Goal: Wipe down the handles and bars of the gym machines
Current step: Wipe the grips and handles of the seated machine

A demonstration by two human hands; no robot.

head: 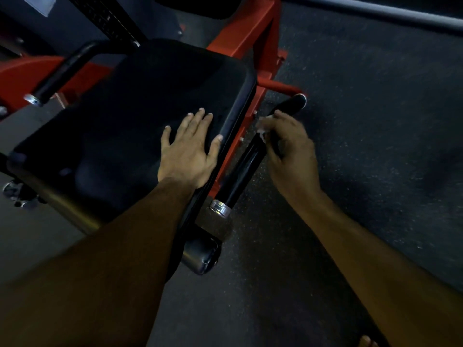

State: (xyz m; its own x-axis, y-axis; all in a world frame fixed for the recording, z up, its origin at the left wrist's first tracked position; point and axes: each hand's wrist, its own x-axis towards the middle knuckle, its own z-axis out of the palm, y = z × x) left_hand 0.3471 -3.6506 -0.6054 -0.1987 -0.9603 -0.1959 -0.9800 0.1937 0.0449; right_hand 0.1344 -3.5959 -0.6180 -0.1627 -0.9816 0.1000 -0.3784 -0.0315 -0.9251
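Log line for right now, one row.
left hand flat on seat pad | right hand wiping handle with white wipe

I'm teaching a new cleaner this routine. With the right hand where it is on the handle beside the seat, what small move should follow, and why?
Probably slide the right hand, with the white wipe it holds, down the black handle toward its metal end cap; that stretch lies uncovered below the hand. The left hand rests flat on the seat.

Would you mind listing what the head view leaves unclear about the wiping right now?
- White cloth: mostly hidden inside the right hand; only a blurred scrap shows.
- Handle: the stretch under that hand is covered.
- Left-side handle: dim, cleanliness unreadable.
- Seat pad under left hand: too dark for detail.
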